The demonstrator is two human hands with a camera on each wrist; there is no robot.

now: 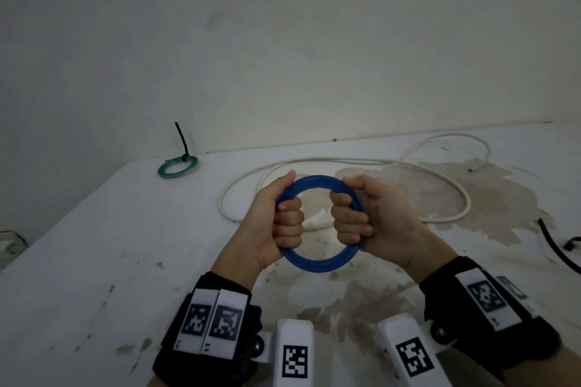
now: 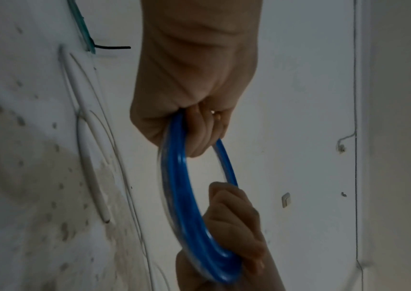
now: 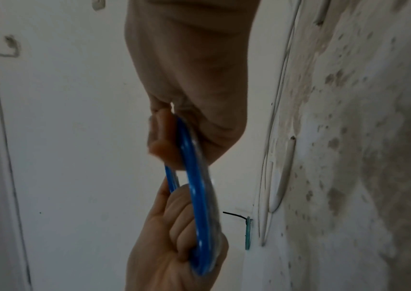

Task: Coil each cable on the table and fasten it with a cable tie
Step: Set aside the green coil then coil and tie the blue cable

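Both hands up off the counter, holding the blue cable coil between them, approx. upright and facing the head cam. Left hand grips the coil's left side: fingers curled through the ring from inside, thumb laid along the top-left of the coil, palm side toward the coil centre. Right hand mirrors it on the coil's right side, fingers wrapped round the strands w/ knuckles toward the coil centre, thumb over the top-right. Both wrists are bent slightly inward toward the coil, forearms coming up from the near edge, each w/ a black wrist strap carrying marker tags.

Left wrist view: left hand fisted round the blue cable coil, right hand gripping at the far end of the ring. Right wrist view: same, w/ right hand near and left hand far, coil seen edge-on.

Behind the coil a white cable lies loose in wide loops on the counter. Far left of the coil, a green cable coil lies flat, fastened w/ a black cable tie whose tail sticks up. Right of the coil, a black cable lies at the counter edge.
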